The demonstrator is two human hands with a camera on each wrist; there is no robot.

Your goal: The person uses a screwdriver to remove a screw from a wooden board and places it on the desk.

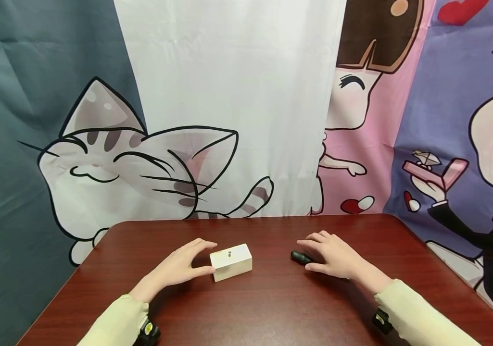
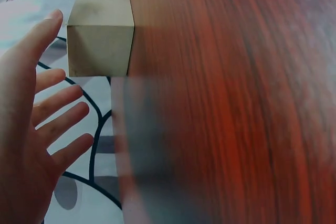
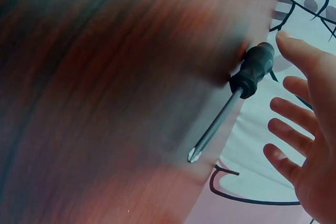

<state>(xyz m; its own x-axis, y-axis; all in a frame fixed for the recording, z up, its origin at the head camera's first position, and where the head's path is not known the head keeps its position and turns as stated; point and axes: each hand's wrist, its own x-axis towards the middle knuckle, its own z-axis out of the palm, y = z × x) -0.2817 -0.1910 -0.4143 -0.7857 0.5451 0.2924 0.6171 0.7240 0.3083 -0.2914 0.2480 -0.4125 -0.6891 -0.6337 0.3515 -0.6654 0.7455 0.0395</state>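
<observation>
A pale wooden block (image 1: 231, 264) lies on the table, with small dark marks, seemingly holes or screws, on its top. Beside its left end is my left hand (image 1: 182, 264), thumb and fingers spread apart around that end. In the left wrist view the fingers are extended and the block (image 2: 100, 51) is not gripped. To the right, a screwdriver (image 3: 253, 69) with a black handle and a cross-shaped tip lies on the table. My right hand (image 1: 334, 254) hovers over it, fingers loosely spread; the right wrist view shows thumb and fingers apart from the handle.
The reddish-brown wooden table (image 1: 268, 307) has rounded far corners. Right behind it hangs a cloth backdrop (image 1: 237, 96) printted with a cartoon cat and figures. Each sleeve has a black wrist device, one on the left (image 1: 147, 331) and one on the right (image 1: 382, 321).
</observation>
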